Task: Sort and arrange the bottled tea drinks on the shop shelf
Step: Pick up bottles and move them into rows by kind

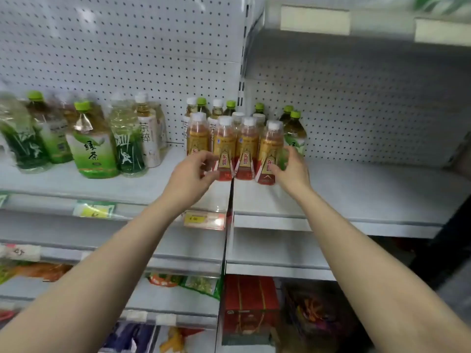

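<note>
- On the middle white metal shop shelf (356, 189), straddling the seam between two shelf sections, stands a front row of four clear plastic bottles with white caps and gold-and-red labels (246, 149), filled with amber tea.
- The four stand upright, side by side and touching, near the front of the shelf.
- The left hand (190, 174) reaches in from the lower left. Its fingers and thumb curl round the lower part of the leftmost bottle (197, 136), hiding that bottle's base.
- The right hand (290, 169) reaches in from the lower right. Its fingers (274, 170) press on the front of the rightmost bottle (270, 146), low on the label, with the thumb on the bottle's far side.
- Just behind the row stand more upright bottles of tea, some with white caps and some with lime-green caps (293, 126), close to the white pegboard back panel (127, 47).
- Further left on the same shelf stands a large plastic bottle with a green-and-white label and lime-green cap (93, 149), holding golden tea, among other big green-labelled bottles, some blurred.
- Beside those is a tall bottle with a pale label and white cap (149, 138), holding pale yellow tea.
- A yellow price tag in a clear holder (204, 219) is on the shelf's front edge, below the left hand.
- A lower shelf holds a red cardboard box (251, 307).
</note>
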The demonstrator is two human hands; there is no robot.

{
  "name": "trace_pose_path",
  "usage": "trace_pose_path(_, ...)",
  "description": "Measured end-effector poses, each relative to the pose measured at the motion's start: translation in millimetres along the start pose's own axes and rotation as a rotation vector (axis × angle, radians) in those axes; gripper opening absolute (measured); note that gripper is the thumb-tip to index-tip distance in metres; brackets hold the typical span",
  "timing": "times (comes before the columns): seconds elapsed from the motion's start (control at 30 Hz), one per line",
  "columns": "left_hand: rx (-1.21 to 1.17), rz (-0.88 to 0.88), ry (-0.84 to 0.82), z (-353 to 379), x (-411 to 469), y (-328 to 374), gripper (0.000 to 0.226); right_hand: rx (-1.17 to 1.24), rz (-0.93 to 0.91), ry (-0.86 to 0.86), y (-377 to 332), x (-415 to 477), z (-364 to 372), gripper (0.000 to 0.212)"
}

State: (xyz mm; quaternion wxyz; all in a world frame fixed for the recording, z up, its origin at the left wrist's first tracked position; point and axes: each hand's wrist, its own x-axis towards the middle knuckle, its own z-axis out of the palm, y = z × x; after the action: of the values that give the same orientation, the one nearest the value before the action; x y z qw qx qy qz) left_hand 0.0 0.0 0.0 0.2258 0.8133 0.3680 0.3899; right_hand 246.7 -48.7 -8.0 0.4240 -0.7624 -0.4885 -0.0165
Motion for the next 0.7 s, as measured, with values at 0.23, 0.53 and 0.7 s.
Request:
trace_pose_path(0.23, -0.017, -0.12, 0.09, 44, 55, -20, 0.051, 0.215, 0.116, -0.102, 16, 52, 27, 0.082)
trace_pose_path(0.53, -0.079, -0.277, 0.133, 80, 91, -21, 0.072, 0.249, 0.069, -0.12, 34, 63, 44, 0.081)
trace_pose_path(0.7, -0.092, -0.309, 0.151, 87, 102, -28, 0.069, 0.375, 0.082, -0.142, 36, 51, 40, 0.076)
